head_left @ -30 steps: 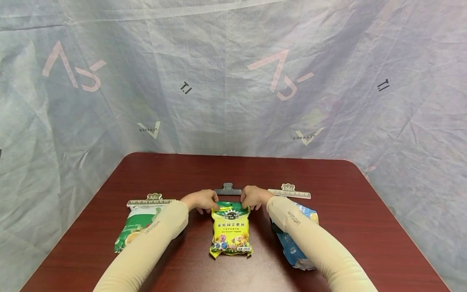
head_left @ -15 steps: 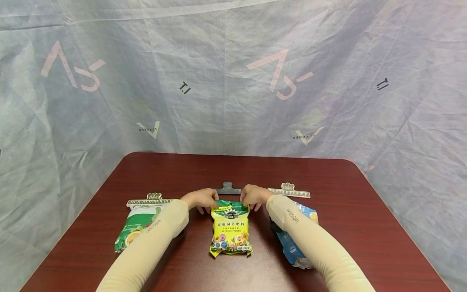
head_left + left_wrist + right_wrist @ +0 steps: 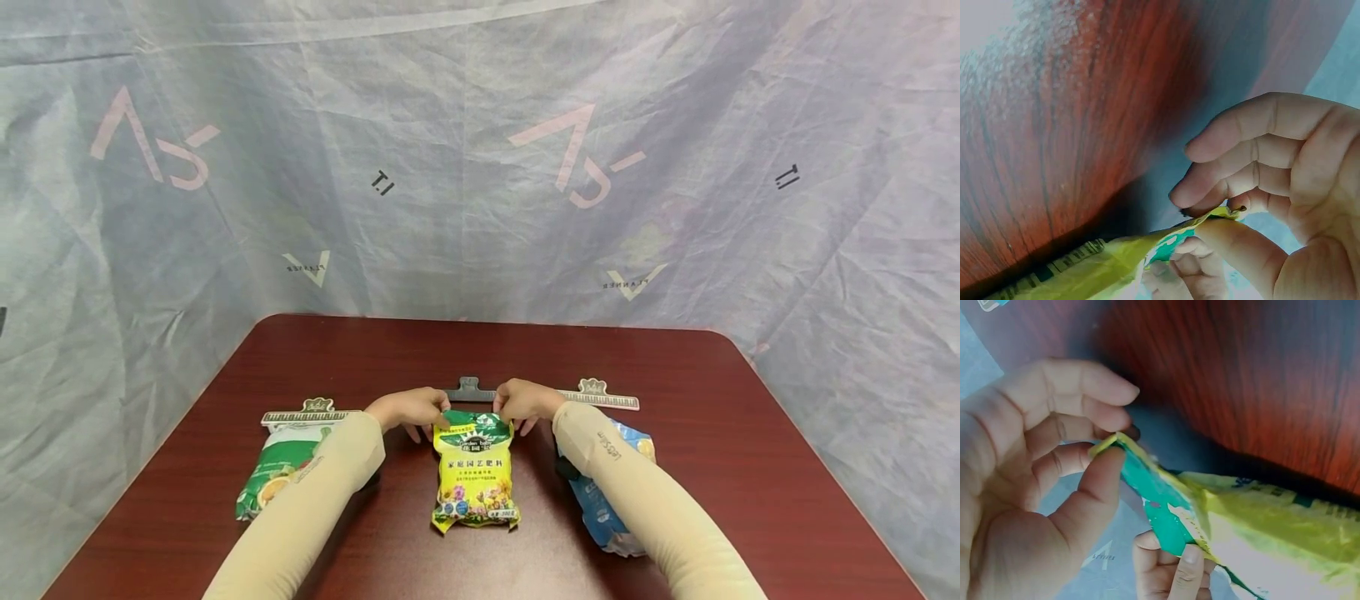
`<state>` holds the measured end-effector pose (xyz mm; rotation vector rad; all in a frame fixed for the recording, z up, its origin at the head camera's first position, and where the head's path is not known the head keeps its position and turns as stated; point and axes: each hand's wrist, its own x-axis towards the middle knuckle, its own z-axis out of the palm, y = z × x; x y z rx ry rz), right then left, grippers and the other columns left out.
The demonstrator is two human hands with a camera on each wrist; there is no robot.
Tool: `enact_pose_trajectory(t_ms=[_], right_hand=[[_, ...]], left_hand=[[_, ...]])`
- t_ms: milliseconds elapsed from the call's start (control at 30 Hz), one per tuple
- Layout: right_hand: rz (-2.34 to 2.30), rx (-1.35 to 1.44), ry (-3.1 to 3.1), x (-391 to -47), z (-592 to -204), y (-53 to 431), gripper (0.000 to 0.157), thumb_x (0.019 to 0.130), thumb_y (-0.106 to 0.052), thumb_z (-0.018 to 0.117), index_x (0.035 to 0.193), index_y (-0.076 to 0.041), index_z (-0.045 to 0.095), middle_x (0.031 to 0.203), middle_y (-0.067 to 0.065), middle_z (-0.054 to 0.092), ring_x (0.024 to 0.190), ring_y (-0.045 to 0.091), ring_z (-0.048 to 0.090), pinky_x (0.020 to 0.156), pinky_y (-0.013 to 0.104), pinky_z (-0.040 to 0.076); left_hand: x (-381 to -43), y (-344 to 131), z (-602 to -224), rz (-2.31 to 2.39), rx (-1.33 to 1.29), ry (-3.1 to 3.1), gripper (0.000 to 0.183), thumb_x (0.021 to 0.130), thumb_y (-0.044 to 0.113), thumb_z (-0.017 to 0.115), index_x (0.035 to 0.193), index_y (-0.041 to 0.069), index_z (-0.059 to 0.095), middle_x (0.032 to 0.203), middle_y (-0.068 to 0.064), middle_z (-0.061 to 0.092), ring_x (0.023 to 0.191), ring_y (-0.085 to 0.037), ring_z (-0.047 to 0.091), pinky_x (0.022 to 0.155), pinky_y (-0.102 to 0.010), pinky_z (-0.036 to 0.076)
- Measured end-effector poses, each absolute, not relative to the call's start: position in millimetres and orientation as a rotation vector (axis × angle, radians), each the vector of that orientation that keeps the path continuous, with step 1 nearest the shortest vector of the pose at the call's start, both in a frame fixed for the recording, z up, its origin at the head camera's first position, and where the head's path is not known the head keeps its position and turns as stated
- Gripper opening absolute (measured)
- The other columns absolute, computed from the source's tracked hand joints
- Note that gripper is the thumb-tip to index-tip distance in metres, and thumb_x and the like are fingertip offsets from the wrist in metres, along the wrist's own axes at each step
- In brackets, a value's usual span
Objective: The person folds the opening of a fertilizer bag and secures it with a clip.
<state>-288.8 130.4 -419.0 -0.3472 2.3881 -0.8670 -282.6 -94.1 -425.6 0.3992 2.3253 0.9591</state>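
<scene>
A yellow and green fertilizer bag (image 3: 474, 475) lies in the middle of the table, its printed front facing up. My left hand (image 3: 412, 410) pinches its top left corner between thumb and fingers. At the top right corner my right hand (image 3: 522, 402) pinches likewise. Both wrist views show the bag's green top strip (image 3: 1160, 519) stretched between the two hands, with the thumbs on the printed side. Just behind the bag is a dark grey wide clip (image 3: 470, 394), its right end by my right hand.
On the left, a green and white bag (image 3: 285, 462) has a wide piano-key clip (image 3: 300, 417) at its top edge, partly behind my left sleeve. A blue bag (image 3: 603, 508) lies right, partly under my right sleeve; another piano-key clip (image 3: 603, 400) is behind it. Grey cloth surrounds the table (image 3: 405, 350).
Both hands stay at the bag's top corners. The bag's green top edge has risen very slightly in the head view; the other bags and the clips have not moved.
</scene>
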Motion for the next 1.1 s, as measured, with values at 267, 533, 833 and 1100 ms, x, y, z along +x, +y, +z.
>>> enact_pose_trajectory(t_ms=[267, 533, 833, 1100], right_hand=[[-0.950, -0.366, 2.367, -291, -413, 136, 0.007, 0.086, -0.001, 0.055, 0.091, -0.005, 0.058, 0.082, 0.011, 0.055, 0.065, 0.026, 0.054, 0.062, 0.038, 0.053], [-1.033, -0.381, 2.329, -287, -403, 139, 0.009, 0.086, 0.001, 0.054, 0.092, -0.004, 0.059, 0.079, 0.012, 0.055, 0.064, 0.027, 0.052, 0.064, 0.042, 0.053], [-1.108, -0.399, 2.314, -284, -395, 141, 0.010, 0.086, 0.001, 0.053, 0.093, -0.004, 0.059, 0.079, 0.012, 0.056, 0.065, 0.028, 0.054, 0.068, 0.047, 0.052], [-1.192, -0.401, 2.284, -279, -390, 145, 0.011, 0.087, 0.000, 0.051, 0.095, -0.003, 0.058, 0.082, 0.012, 0.055, 0.064, 0.025, 0.051, 0.066, 0.047, 0.052]], left_hand=[[-283, -101, -423, 1.027, 0.435, 2.320, 0.011, 0.087, 0.013, 0.062, 0.091, 0.006, 0.056, 0.078, -0.009, 0.053, 0.066, -0.023, 0.061, 0.057, -0.037, 0.052], [-279, -104, -417, 1.094, 0.432, 2.309, 0.010, 0.088, 0.013, 0.062, 0.094, 0.006, 0.057, 0.077, -0.010, 0.055, 0.067, -0.027, 0.062, 0.058, -0.039, 0.052], [-276, -108, -414, 1.181, 0.447, 2.284, 0.012, 0.088, 0.013, 0.061, 0.094, 0.005, 0.055, 0.079, -0.011, 0.055, 0.066, -0.027, 0.063, 0.058, -0.040, 0.053], [-272, -111, -411, 1.263, 0.484, 2.233, 0.015, 0.090, 0.015, 0.060, 0.095, 0.005, 0.052, 0.080, -0.013, 0.055, 0.065, -0.027, 0.063, 0.056, -0.041, 0.053]])
